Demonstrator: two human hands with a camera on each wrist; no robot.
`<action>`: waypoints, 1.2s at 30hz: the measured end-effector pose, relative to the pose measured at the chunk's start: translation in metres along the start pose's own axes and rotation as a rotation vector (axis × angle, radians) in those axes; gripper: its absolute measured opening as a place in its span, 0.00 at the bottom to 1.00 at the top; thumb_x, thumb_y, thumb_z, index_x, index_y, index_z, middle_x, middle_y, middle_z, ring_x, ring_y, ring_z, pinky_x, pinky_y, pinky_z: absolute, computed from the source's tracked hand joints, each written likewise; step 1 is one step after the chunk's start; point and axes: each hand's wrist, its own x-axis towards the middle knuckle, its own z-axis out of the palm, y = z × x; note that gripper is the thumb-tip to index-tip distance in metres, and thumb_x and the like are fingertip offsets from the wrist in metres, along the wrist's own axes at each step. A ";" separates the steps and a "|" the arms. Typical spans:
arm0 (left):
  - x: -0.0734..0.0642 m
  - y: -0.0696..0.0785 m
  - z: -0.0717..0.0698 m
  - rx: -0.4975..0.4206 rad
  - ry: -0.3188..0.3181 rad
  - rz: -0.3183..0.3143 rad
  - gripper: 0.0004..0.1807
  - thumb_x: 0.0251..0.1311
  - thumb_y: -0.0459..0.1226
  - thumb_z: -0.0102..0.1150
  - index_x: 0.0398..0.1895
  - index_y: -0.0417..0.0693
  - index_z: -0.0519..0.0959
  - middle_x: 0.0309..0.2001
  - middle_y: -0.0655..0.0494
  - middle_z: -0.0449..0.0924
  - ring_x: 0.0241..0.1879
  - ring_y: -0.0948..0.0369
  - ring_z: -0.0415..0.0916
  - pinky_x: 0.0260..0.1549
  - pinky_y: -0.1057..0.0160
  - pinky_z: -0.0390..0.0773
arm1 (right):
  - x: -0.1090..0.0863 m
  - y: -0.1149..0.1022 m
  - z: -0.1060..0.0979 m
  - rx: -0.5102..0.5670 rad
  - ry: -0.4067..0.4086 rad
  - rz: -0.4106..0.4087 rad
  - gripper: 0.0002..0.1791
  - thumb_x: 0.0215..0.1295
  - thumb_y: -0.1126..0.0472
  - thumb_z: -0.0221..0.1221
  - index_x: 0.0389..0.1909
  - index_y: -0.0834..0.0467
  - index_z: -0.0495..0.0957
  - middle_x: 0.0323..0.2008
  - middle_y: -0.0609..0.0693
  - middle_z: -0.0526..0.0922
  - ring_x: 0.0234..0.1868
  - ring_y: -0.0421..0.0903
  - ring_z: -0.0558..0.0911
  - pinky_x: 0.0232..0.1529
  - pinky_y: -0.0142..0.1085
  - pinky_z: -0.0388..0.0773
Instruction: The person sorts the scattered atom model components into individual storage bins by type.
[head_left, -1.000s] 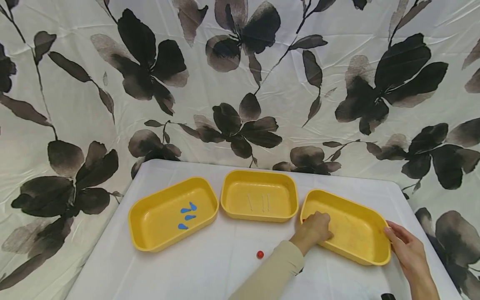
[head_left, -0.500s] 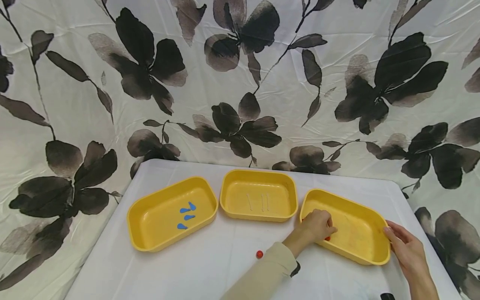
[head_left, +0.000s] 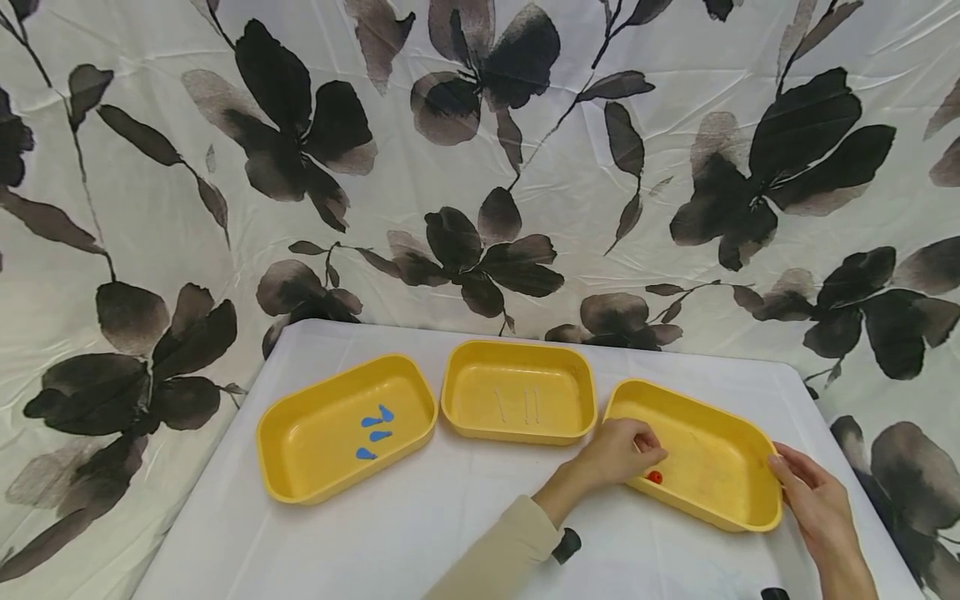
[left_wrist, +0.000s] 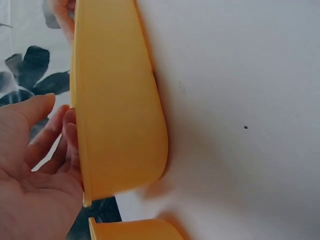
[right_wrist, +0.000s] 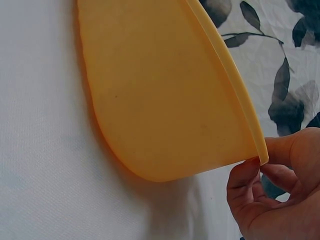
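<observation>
My left hand (head_left: 622,450) is over the near left corner of the right-hand yellow tray (head_left: 720,458). In the left wrist view its fingers (left_wrist: 50,145) reach loosely over the rim, thumb apart, and I see nothing held. Just below the fingertips a small red bead (head_left: 655,477) lies inside this tray. At the tray's right end my right hand (head_left: 817,500) pinches the rim between thumb and fingers; the right wrist view shows this grip on the tray wall (right_wrist: 170,100) closely.
Left of it stands a middle yellow tray (head_left: 465,408) with three thin pale sticks (head_left: 526,406). Another yellow tray (head_left: 300,450), farther left, holds several blue drop-shaped pieces (head_left: 380,435). A white cloth (head_left: 360,550) covers the table, before a floral backdrop (head_left: 480,167).
My left hand has drawn back slightly to the left, and the red bead under it now shows fully. The forearm now covers where another red bead lay on the cloth. The right hand keeps still.
</observation>
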 end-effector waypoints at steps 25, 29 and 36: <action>-0.037 -0.024 -0.037 -0.174 0.046 0.079 0.06 0.68 0.36 0.66 0.37 0.42 0.85 0.27 0.65 0.76 0.27 0.72 0.68 0.29 0.76 0.72 | 0.002 0.001 0.000 0.004 -0.008 -0.003 0.36 0.78 0.46 0.54 0.78 0.61 0.61 0.63 0.57 0.70 0.38 0.28 0.72 0.33 0.21 0.77; -0.045 -0.029 -0.043 -0.194 0.069 0.068 0.06 0.68 0.37 0.66 0.38 0.42 0.85 0.28 0.65 0.77 0.28 0.73 0.69 0.30 0.75 0.72 | 0.001 0.001 0.000 0.015 -0.008 0.001 0.36 0.77 0.46 0.54 0.77 0.61 0.62 0.59 0.52 0.72 0.37 0.27 0.73 0.34 0.22 0.77; -0.060 -0.041 -0.052 -0.208 0.085 0.034 0.06 0.68 0.38 0.66 0.40 0.44 0.86 0.30 0.66 0.79 0.29 0.72 0.70 0.32 0.74 0.74 | 0.001 0.001 0.001 0.004 0.000 -0.001 0.36 0.77 0.46 0.54 0.77 0.61 0.62 0.61 0.56 0.72 0.36 0.26 0.73 0.33 0.22 0.77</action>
